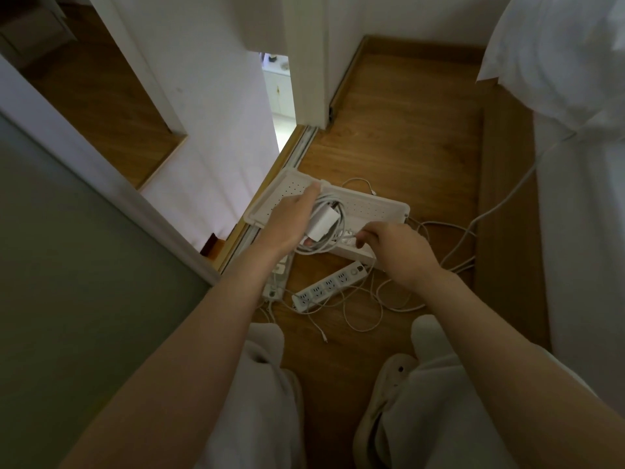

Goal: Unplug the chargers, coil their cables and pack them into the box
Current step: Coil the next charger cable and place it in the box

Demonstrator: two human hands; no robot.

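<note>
A white perforated box [378, 208] lies on the wooden floor ahead of me. My left hand [291, 221] holds a white charger [323, 225] with its white cable coiled in loops [334, 201], just above the box. My right hand [395, 255] pinches the end of that cable at the box's near rim. A white power strip [329, 287] lies on the floor in front of the box with nothing plugged in. Loose white cables [365, 319] trail around it.
A second power strip [275, 282] lies by the sliding-door track at the left, partly under my left arm. A bed with white sheets [575, 198] borders the right side, with a cable [500, 204] running down from it. My knees and slippers are at the bottom.
</note>
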